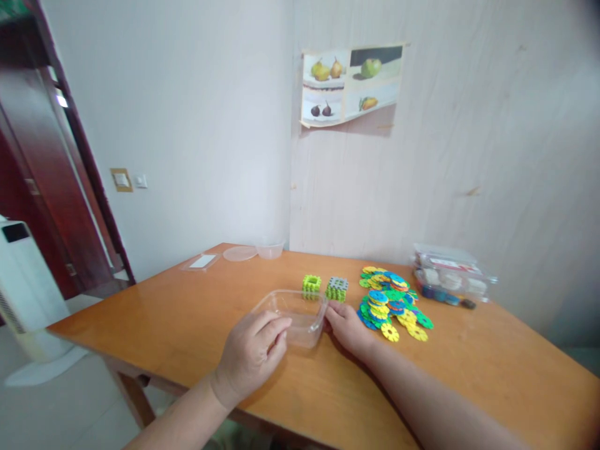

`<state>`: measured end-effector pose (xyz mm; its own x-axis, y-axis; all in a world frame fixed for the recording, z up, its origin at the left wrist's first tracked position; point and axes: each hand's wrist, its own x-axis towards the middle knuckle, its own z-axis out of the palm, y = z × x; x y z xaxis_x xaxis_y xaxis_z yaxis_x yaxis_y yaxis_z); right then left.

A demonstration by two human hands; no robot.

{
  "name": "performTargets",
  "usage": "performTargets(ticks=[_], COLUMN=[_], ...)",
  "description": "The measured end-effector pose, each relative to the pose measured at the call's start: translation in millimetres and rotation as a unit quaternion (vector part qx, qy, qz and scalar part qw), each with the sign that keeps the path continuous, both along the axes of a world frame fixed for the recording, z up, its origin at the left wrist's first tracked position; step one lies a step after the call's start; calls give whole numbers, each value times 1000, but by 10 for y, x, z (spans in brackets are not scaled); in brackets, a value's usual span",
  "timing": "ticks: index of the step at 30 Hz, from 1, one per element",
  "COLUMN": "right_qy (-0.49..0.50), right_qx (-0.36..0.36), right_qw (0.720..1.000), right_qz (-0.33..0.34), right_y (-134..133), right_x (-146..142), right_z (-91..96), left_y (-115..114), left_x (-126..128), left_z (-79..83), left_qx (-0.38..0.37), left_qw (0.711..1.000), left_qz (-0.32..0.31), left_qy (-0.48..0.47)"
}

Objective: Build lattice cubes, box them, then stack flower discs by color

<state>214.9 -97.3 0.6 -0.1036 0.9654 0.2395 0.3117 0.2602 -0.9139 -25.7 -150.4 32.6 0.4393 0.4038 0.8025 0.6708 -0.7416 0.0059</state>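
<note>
A clear rectangular plastic container sits near the front of the wooden table, with nothing visible inside. The fingers of my left hand are closed on its near left side. At its right wall, my right hand grips the rim, and some of its fingertips are hidden behind the plastic. Just beyond the container stand two small blocks of interlocking pieces: a lime green one and a green one with a grey top. To the right of my right hand lies a heap of notched plastic discs in yellow, green, blue and orange.
A lidded clear box with white and blue contents stands at the table's back right. Along the back left lie a flat clear lid with a white label, a round lid and a clear tub. The wooden table meets the wall behind.
</note>
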Motion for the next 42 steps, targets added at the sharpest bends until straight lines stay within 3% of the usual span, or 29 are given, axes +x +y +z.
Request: performTargets(ticks=[5, 12, 15, 18, 20, 23, 25, 26, 27, 30, 34, 42], right_qy=[61, -2, -21, -8, -1, -37, -91, -122, -153, -247, -368, -491], right_qx=[-72, -28, 1, 34, 51, 87, 110, 117, 124, 141, 137, 87], right_qw=[994, 995, 992, 989, 985, 977, 969, 966, 963, 950, 917, 866], right_qz=[-48, -92, -122, -147, -165, -193, -199, -193, -182, -132, -72, 39], right_y=[-53, -97, -61, -9, 20, 50, 68, 81, 97, 181, 383, 859], right_x=[152, 347, 418, 523, 599, 678, 689, 680, 663, 573, 404, 89], right_z=[105, 241, 291, 326, 351, 413, 480, 523, 570, 724, 908, 1076], left_y=[-127, -233, -179, 105, 425, 963, 1255, 1363, 1445, 1567, 1627, 1769], left_x=[154, 327, 272, 155, 91, 66, 95, 117, 140, 190, 185, 150], left_z=[-94, -102, -5, 166, 290, 402, 391, 359, 310, 101, -156, -332], left_qx=[0, -1, -13, -82, -135, -230, -300, -328, -337, -332, -323, -332], left_qw=[999, 998, 999, 984, 938, 804, 703, 669, 659, 679, 730, 792], left_qz=[-13, -27, -44, -10, 43, 64, 61, 58, 58, 73, 68, 79], left_qy=[47, 63, -6, -159, -316, -544, -641, -664, -670, -651, -599, -507])
